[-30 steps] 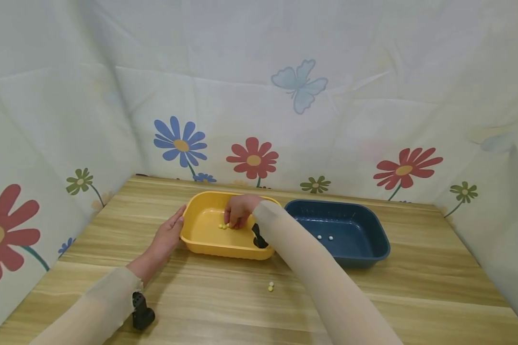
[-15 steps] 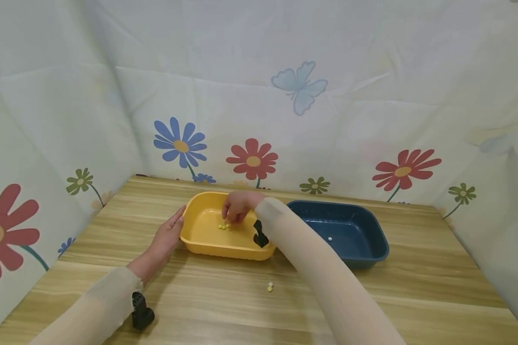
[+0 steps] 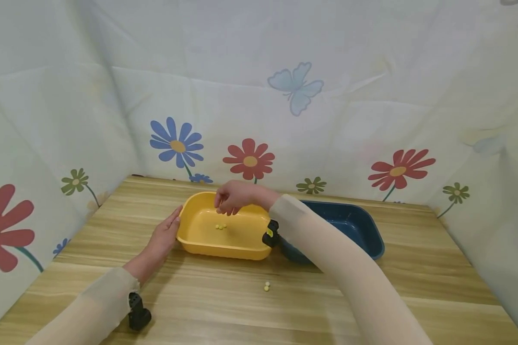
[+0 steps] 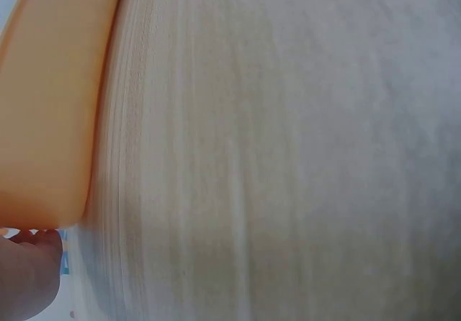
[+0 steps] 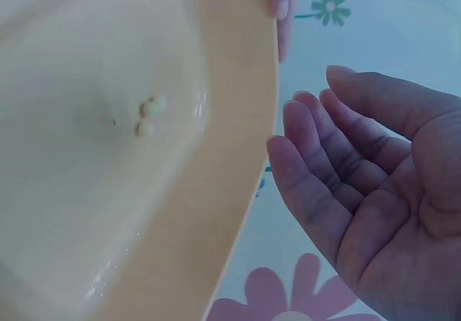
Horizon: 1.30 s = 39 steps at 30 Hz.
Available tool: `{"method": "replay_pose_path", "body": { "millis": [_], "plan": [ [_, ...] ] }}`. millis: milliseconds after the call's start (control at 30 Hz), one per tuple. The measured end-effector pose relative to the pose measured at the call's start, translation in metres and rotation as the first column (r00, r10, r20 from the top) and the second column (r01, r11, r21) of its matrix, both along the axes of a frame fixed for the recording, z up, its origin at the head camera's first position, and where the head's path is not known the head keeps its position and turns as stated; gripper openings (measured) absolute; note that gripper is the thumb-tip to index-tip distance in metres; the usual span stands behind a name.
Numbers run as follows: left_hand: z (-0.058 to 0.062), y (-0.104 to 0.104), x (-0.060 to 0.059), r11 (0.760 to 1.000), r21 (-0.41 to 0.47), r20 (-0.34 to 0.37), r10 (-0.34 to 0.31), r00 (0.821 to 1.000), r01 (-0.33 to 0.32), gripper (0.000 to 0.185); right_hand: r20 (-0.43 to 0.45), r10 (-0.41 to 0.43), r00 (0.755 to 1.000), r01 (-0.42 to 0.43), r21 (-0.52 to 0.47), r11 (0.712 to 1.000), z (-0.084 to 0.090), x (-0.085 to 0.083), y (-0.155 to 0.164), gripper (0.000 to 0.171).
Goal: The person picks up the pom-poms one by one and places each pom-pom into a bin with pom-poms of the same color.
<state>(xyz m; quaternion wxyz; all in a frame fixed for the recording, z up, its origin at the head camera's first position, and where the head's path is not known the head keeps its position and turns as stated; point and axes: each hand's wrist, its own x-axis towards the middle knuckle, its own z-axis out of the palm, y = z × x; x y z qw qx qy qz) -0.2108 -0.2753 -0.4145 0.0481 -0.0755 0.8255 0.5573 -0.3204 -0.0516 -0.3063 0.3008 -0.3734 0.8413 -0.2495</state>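
Observation:
In the head view my left hand rests against the left outer side of a yellow plastic basin, its fingers extended along the wall. A small cluster of pale yellow balls lies on the basin's floor. Above its far rim is my right hand, clear of the balls. The right wrist view shows that hand palm-on, fingers loosely bent and thumb apart, with nothing visible between them. Only a piece of the left hand appears in the left wrist view, beside the basin wall.
A dark blue basin stands right of the yellow one, partly hidden by my right sleeve. Two small balls, one whitish and one yellow, lie on the wooden table in front. A flower-printed cloth hangs behind.
My right hand has lifted from beside the balls on the yellow basin's floor to above the far rim. The forearm now covers the white balls seen earlier in the blue basin. My left hand stays put.

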Motion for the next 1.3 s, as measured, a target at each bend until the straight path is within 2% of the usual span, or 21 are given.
{"method": "replay_pose_path", "body": {
  "millis": [233,567,667,800,933,1067,1300],
  "plan": [
    [0.0,0.001,0.0,1.0,-0.008,0.002,-0.006,1.0,0.006,0.055,0.007,-0.009,1.0,0.01,-0.113,0.993,0.003,0.02,0.028,0.019],
    [-0.001,0.0,-0.001,1.0,-0.018,0.001,-0.011,1.0,0.011,0.055,0.033,-0.052,0.998,0.059,-0.277,0.959,-0.002,0.06,0.073,0.02],
    [-0.003,-0.001,-0.001,1.0,-0.017,-0.001,-0.013,1.0,0.013,0.055,0.045,-0.055,0.997,0.066,-0.3,0.952,-0.007,0.073,0.086,0.019],
    [-0.004,-0.001,-0.001,1.0,-0.024,0.0,-0.016,1.0,0.016,0.055,0.049,-0.065,0.997,0.077,-0.294,0.953,-0.02,0.087,0.103,0.019],
    [-0.004,-0.001,-0.001,0.999,-0.037,0.004,-0.017,1.0,0.018,0.055,0.051,-0.088,0.995,0.099,-0.268,0.958,-0.042,0.098,0.117,0.017],
    [-0.003,-0.001,-0.001,0.999,-0.044,0.002,-0.017,1.0,0.017,0.055,0.044,-0.108,0.993,0.115,-0.23,0.966,-0.061,0.105,0.127,0.015],
    [-0.002,-0.001,0.0,0.999,-0.038,-0.007,-0.022,1.0,0.022,0.055,0.067,-0.133,0.989,0.144,-0.196,0.97,-0.086,0.112,0.136,0.012]
  ]
}}
